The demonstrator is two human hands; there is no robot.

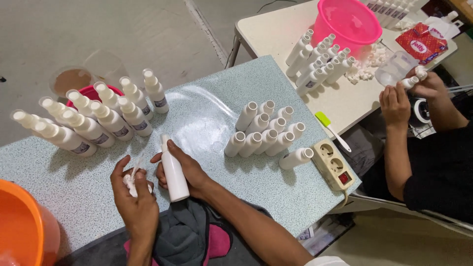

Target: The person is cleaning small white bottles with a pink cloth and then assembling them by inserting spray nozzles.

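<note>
My right hand (189,170) grips a white plastic bottle (174,172) upright, its open neck pointing away from me. My left hand (133,194) holds a white spray pump cap (132,184) with a thin clear dip tube (137,165) sticking up, just left of the bottle. Both hands hover over the speckled pale-blue table (212,108), near its front edge.
Several capped white bottles (93,120) stand at the left. Several open bottles (266,133) lie in a pile at the right, beside a power strip (335,164). An orange bucket (22,229) sits front left. Another person's hands (401,96) work at a second table with a pink basin (347,22).
</note>
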